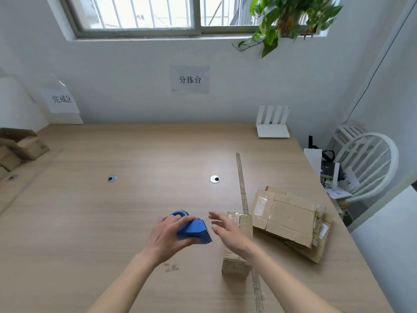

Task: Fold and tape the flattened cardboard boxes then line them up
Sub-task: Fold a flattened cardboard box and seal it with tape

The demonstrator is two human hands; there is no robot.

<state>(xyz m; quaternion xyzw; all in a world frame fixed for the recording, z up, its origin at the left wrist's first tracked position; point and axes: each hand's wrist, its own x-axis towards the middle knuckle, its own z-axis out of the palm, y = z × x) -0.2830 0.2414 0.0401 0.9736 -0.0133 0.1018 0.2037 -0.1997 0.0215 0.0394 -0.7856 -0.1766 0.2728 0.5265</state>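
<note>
near the front middle of the wooden table (135,222), my left hand (167,236) grips a blue tape dispenser (193,229), fingers curled over its top, thumb underneath. its long axis runs from far-left to near-right, with the roll end pointing away from me and the cutter end pointing toward my right hand (228,231). that hand hovers just beside the dispenser, fingers straight and spread, holding nothing.

under my right wrist i see a folded cardboard box (237,260), long axis running away from me, clear tape on its far end. just right of it lies a stack of flattened boxes (288,220), long axis slanting from far-left to near-right, with a white label at its right edge, too small to read. a strip of tape (242,184) runs down the table between them.

at the far left sit more cardboard boxes (20,147). one wall sign (190,79) reads "分拣台"; a left sign (62,99) reads "完成区".
</note>
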